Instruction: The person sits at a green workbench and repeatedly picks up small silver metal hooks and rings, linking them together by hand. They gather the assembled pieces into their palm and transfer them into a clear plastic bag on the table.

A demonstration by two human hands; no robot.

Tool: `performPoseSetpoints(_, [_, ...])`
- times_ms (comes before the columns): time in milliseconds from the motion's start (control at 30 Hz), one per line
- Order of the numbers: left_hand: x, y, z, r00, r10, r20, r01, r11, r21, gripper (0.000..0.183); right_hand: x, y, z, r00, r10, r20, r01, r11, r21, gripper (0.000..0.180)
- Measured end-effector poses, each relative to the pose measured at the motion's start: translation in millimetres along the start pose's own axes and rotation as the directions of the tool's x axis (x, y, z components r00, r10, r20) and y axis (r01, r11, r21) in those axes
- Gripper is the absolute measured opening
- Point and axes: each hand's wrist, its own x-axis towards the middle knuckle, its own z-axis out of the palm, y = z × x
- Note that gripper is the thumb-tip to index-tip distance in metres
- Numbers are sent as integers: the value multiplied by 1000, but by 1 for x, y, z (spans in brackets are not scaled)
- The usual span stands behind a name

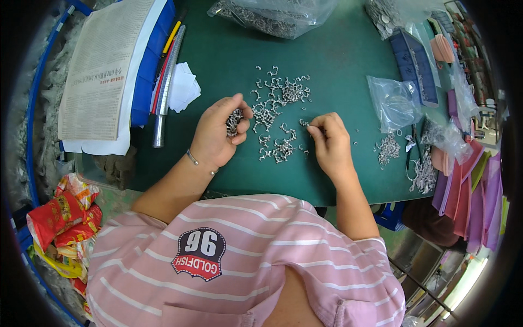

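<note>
On the green tabletop (347, 81) lie loose heaps of small curved silver metal pieces (282, 149), many of them shaped like open rings. My left hand (216, 131) is curled around a clump of these metal pieces (234, 122), which shows between thumb and fingers. To the right of the heaps, my right hand (333, 141) pinches a small metal piece (303, 122) between thumb and fingertips. Its other fingers are folded under and partly hidden. A few single pieces lie scattered near the right hand.
A clear bag of metal pieces (269, 20) sits at the far edge. Left are a ring mandrel (163, 94), pens and a newspaper (98, 73) on a blue bin (149, 69). At right are a plastic bag (394, 102), a blue tray (412, 67), pliers (413, 143) and small piles (388, 150).
</note>
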Motion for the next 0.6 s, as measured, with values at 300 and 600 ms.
performPoseSetpoints(300, [-7,-12,19,940,200,278,-342,536,772,11,-12,-8,-19,790,387,475,-530,43,847,15])
performPoseSetpoints(600, [13,-24,32,682,106,723,-623,-433,651,6,-24,-9,-25,815,263,516,-486,-174,857,17])
